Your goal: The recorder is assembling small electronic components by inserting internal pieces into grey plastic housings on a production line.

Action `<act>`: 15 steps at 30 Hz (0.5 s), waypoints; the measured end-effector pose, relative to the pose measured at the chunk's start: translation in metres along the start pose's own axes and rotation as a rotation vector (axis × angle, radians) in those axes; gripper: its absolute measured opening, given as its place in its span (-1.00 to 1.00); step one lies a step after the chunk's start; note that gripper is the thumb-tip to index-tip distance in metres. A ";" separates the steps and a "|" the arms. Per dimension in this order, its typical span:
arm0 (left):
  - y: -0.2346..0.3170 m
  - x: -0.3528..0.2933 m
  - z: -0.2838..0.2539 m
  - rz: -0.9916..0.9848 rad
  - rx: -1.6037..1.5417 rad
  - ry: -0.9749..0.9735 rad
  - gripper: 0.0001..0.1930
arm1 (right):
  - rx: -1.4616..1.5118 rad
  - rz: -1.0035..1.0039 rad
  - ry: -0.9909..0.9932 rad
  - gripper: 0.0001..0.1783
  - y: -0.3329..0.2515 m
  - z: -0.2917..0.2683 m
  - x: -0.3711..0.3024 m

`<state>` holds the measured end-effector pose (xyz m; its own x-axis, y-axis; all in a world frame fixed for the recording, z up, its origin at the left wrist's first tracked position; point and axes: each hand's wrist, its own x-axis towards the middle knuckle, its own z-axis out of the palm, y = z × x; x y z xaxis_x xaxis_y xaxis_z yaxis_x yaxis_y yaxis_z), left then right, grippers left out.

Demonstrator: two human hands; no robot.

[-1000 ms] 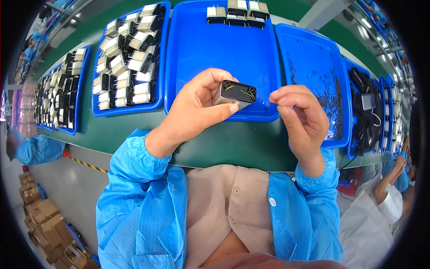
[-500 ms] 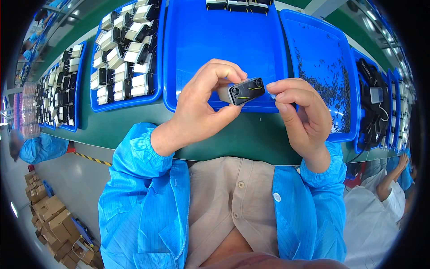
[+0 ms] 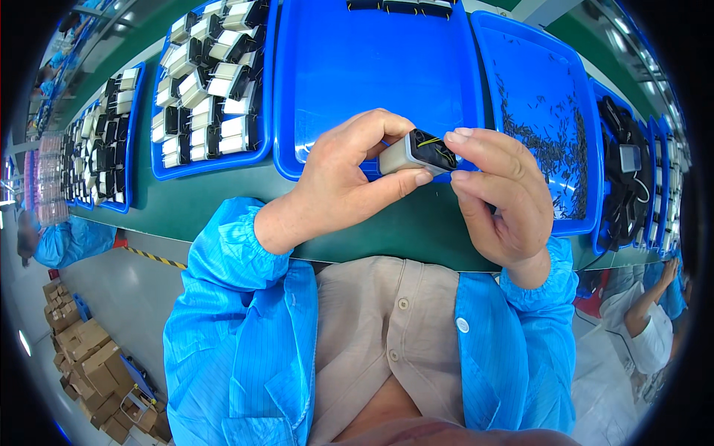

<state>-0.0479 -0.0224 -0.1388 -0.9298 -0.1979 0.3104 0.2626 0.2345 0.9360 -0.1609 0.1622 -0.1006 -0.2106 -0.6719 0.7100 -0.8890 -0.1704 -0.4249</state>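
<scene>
A small rectangular unit [image 3: 399, 157] with an off-white body and a black end is held in my left hand [image 3: 335, 175]. My left thumb lies along its near side and the fingers wrap round behind. Thin yellow wires [image 3: 425, 140] show on the black end, which is turned to the right. My right hand [image 3: 509, 189] is at that end, its fingertips closed on the edges of the black face. Any small piece under those fingertips is hidden. Both hands are over the near edge of a large blue tray [image 3: 372, 82].
Similar units [image 3: 201, 97] fill a blue tray at the left, with another filled tray [image 3: 130, 149] beyond. A few units [image 3: 401, 7] lie at the middle tray's far end. Small dark slivers [image 3: 543, 141] are scattered in the right tray. Black items [image 3: 625, 163] with a cable lie farther right.
The unit has tilted and turned so its black end points more to the right. My right fingertips, earlier just apart from it, have come up against that end.
</scene>
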 end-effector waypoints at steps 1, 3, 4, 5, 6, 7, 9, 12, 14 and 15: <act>0.000 0.000 0.000 -0.008 0.000 0.002 -0.68 | -0.005 0.013 -0.007 -0.75 -0.001 0.000 0.001; -0.001 0.000 0.000 -0.017 0.000 0.004 -0.68 | -0.010 0.028 -0.013 -0.74 -0.001 0.000 0.000; -0.002 0.001 0.000 0.009 0.017 0.008 -0.67 | 0.028 0.044 -0.013 -0.74 0.000 0.000 0.000; -0.003 0.001 0.000 0.034 0.033 0.012 -0.67 | 0.066 0.059 -0.014 -0.74 0.001 0.000 0.000; -0.002 0.001 0.000 0.034 0.034 0.010 -0.67 | 0.066 0.060 -0.013 -0.74 0.001 0.000 0.000; 0.000 0.003 -0.001 0.045 0.045 0.003 -0.67 | 0.109 0.087 0.001 -0.75 0.001 0.000 0.000; 0.002 0.004 -0.001 0.056 0.057 -0.004 -0.66 | 0.153 0.114 0.016 -0.75 0.002 0.000 0.000; 0.004 0.004 -0.001 0.074 0.089 -0.003 -0.67 | 0.242 0.158 0.024 -0.77 0.003 0.000 -0.002; 0.004 0.003 -0.001 0.009 0.050 0.011 -0.68 | 0.280 0.189 0.025 -0.78 0.003 0.001 -0.004; 0.004 0.003 -0.001 0.009 0.051 0.012 -0.68 | 0.281 0.188 0.025 -0.78 0.003 0.001 -0.003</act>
<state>-0.0494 -0.0229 -0.1335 -0.9242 -0.2073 0.3208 0.2567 0.2848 0.9236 -0.1626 0.1631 -0.1050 -0.3734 -0.6931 0.6166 -0.6875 -0.2395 -0.6855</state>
